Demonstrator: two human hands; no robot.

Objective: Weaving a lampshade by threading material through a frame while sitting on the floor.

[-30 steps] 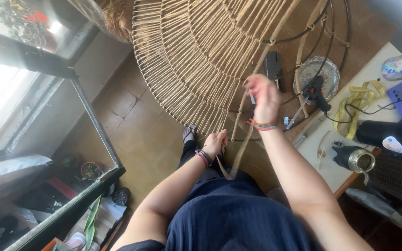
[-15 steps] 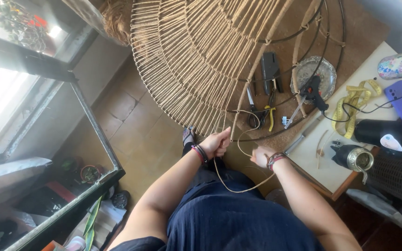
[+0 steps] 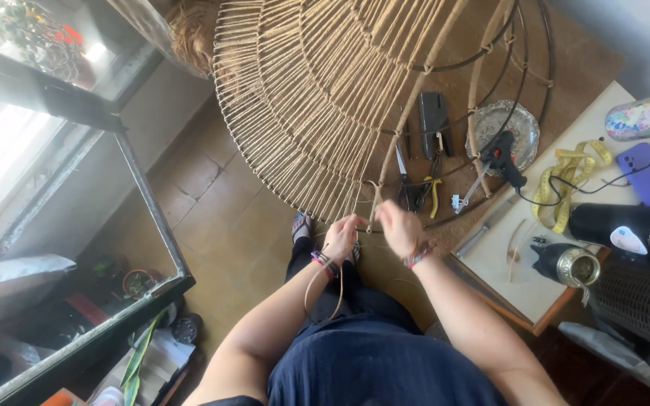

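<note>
A large round wire frame (image 3: 325, 98) wound with tan cord stands in front of me, its lower rim near my hands. My left hand (image 3: 342, 237) grips the cord at the rim, fingers closed on it. A loose loop of tan cord (image 3: 323, 289) hangs from that hand down over my lap. My right hand (image 3: 399, 225) is close beside it at the rim, blurred, fingers curled around the same cord. Both wrists wear woven bracelets.
Scissors (image 3: 408, 184), pliers and a black stapler (image 3: 434, 120) lie on the floor behind the frame. A glue gun (image 3: 499, 159) rests by a silver dish. A white table (image 3: 520, 278) at right holds a yellow tape measure (image 3: 566, 184), purple phone, bottles. A glass cabinet (image 3: 77, 225) stands left.
My right hand came down from high on the frame, pulled the cord out toward my lap, and has now risen back to the rim beside my left hand.
</note>
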